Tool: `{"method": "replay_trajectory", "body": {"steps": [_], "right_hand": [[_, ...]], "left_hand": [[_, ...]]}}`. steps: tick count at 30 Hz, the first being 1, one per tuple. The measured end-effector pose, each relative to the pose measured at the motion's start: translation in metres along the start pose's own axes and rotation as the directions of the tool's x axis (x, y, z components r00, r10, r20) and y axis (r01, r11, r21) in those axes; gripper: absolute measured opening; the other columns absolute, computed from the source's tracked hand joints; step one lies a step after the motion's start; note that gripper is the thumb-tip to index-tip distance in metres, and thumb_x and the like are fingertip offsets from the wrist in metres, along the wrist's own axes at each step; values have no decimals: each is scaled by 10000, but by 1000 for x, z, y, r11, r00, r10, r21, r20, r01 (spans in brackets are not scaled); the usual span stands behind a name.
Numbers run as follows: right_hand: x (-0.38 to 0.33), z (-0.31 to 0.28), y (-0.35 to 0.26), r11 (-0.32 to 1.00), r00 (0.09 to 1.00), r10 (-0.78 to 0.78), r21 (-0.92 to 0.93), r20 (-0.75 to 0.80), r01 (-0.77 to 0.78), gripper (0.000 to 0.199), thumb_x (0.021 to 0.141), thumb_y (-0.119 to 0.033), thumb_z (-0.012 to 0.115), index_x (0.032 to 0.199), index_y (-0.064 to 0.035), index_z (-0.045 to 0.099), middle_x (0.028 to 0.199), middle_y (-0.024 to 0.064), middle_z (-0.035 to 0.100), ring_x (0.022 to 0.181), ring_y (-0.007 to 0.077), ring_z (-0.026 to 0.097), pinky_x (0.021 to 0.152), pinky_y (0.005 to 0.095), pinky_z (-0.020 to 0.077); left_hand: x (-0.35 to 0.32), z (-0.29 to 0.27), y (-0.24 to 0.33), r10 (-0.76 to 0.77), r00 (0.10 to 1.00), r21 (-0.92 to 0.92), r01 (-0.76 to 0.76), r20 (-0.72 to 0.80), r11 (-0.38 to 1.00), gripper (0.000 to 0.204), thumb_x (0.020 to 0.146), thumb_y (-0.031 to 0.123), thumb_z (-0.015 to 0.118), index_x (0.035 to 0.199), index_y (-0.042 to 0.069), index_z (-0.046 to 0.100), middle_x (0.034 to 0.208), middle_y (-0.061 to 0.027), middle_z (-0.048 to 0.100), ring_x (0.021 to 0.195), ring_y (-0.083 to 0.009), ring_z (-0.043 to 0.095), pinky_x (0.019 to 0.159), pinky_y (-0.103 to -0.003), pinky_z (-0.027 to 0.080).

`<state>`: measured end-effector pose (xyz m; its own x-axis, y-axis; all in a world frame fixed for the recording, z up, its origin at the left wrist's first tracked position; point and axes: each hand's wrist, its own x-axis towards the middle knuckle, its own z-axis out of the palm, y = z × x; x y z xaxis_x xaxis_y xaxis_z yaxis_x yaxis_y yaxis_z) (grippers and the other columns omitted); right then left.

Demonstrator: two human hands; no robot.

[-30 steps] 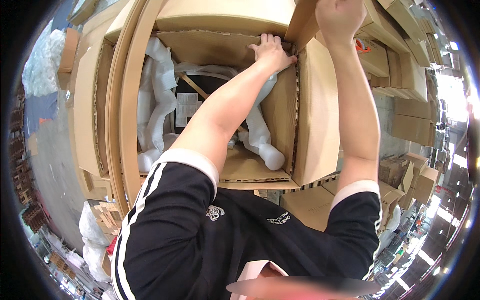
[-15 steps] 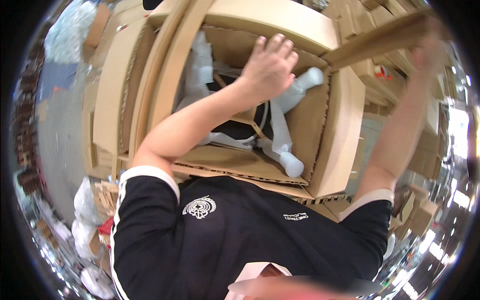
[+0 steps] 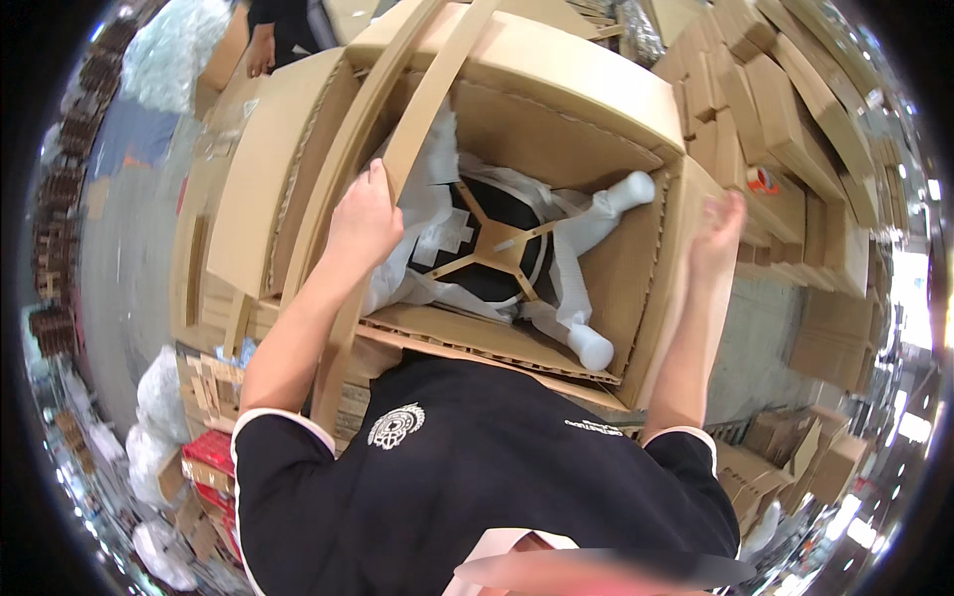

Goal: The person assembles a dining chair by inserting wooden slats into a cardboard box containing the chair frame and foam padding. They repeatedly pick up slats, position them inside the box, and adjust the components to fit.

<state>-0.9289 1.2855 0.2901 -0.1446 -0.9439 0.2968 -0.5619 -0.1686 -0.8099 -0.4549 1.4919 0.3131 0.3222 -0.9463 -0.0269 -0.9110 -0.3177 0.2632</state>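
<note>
An open cardboard box (image 3: 621,260) stands before me. Inside lies an upturned piece of furniture with a round black underside (image 3: 475,204) and light wooden cross-braces (image 3: 500,246). Its legs (image 3: 599,221) are wrapped in white foam. My left hand (image 3: 366,221) has its fingers closed round the edge of a long cardboard strip (image 3: 437,104) slanting over the box's left side. At the right, my right hand (image 3: 714,236) is raised beside the outside of the right flap (image 3: 686,298). It looks open with nothing in it, slightly blurred; whether it touches the flap, I cannot tell.
Stacked flat cartons (image 3: 785,109) fill the far right, with a roll of orange tape (image 3: 762,180) on them. Another open carton (image 3: 273,169) adjoins at the left. A co-worker's hand (image 3: 260,50) shows at the far left. Bubble wrap (image 3: 174,55) lies beyond.
My left hand has gone from over the box to the strip at left. My right hand has come inward and down; the brown cardboard piece it touched at far right no longer shows there.
</note>
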Motion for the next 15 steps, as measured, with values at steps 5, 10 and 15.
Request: {"method": "replay_trajectory", "body": {"steps": [5,10,15], "right_hand": [[-146,49,-118,532,762,-241,738,602,-415,883,970,-571,766,1613,-56,449,1553,140,602,1388,279,614,1091,401,528],[-130,14,-146,224,906,-276,938,321,-264,1273,701,-471,1028,1654,-12,320,1549,112,538,1448,255,531,1165,394,491],[-142,-138,-136,399,945,-130,857,-299,326,710,849,-112,719,1494,-15,438,1384,253,626,1089,376,720,942,539,622]], "left_hand": [[4,-53,97,482,875,-782,-273,38,559,548,961,124,679,1483,-15,584,1242,-246,752,1107,-398,727,974,-406,574],[14,-76,261,665,556,-505,-810,-498,298,191,1005,156,719,1134,33,786,944,-90,784,794,-236,730,747,-318,560],[-7,-64,311,470,170,-135,-985,-866,107,193,1044,149,668,1159,14,742,1091,-62,758,1003,-210,721,869,-363,582]]}}
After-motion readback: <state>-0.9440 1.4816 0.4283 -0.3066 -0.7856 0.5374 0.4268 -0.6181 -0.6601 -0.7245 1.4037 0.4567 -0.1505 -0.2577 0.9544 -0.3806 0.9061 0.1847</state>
